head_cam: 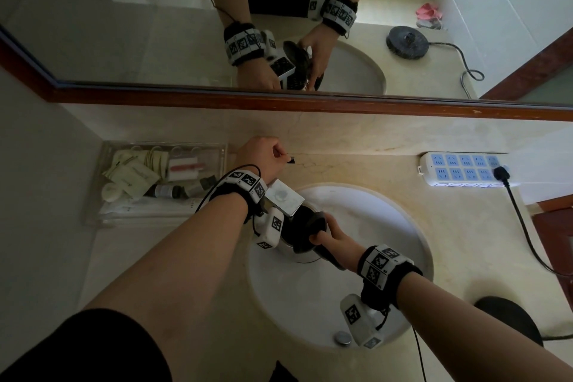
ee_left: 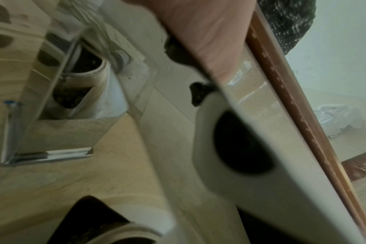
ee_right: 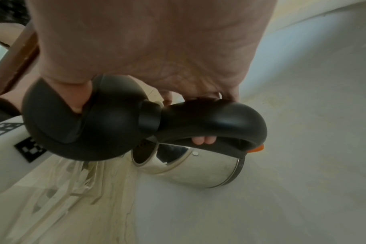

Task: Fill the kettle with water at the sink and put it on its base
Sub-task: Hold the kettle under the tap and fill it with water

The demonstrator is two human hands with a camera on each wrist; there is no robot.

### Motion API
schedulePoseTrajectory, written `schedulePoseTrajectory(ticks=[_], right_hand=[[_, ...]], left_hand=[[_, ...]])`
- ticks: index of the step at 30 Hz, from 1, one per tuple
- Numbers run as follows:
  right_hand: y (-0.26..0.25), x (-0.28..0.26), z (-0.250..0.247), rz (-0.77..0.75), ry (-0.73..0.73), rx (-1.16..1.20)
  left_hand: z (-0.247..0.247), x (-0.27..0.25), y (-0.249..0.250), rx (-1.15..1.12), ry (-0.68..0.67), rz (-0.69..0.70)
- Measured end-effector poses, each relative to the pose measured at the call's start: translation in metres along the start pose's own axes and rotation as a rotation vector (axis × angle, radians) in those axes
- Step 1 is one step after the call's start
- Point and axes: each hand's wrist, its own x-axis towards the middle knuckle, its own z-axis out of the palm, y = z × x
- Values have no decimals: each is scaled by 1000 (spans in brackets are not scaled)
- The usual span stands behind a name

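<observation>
The steel kettle (head_cam: pixel 294 253) with black handle and open black lid (head_cam: pixel 305 223) hangs in the white sink basin (head_cam: pixel 372 226), just under the square chrome tap spout (head_cam: pixel 283 197). My right hand (head_cam: pixel 328 234) grips the kettle's handle (ee_right: pixel 209 118), with the thumb pressed against the raised lid (ee_right: pixel 73 123); the kettle's mouth (ee_right: pixel 156 155) faces up. My left hand (head_cam: pixel 260 155) is curled behind the spout at the back wall, holding a thin tap lever whose dark tip (head_cam: pixel 291 160) sticks out. I cannot tell whether water runs. The black round kettle base (head_cam: pixel 508 316) sits on the counter at the right.
A clear tray (head_cam: pixel 102 164) of toiletries stands left of the sink. A blue and white power strip (head_cam: pixel 465 169) with a black plug and cord lies at the back right. The drain knob (head_cam: pixel 342 338) sits on the sink's near rim. A mirror (head_cam: pixel 124 25) lines the wall.
</observation>
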Motion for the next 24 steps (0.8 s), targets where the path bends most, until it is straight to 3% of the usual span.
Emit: schedulePoseTrajectory(ticks=[24], right_hand=[[5,1,0,35,0,16]], left_hand=[[4,2,-4,-15,9,0]])
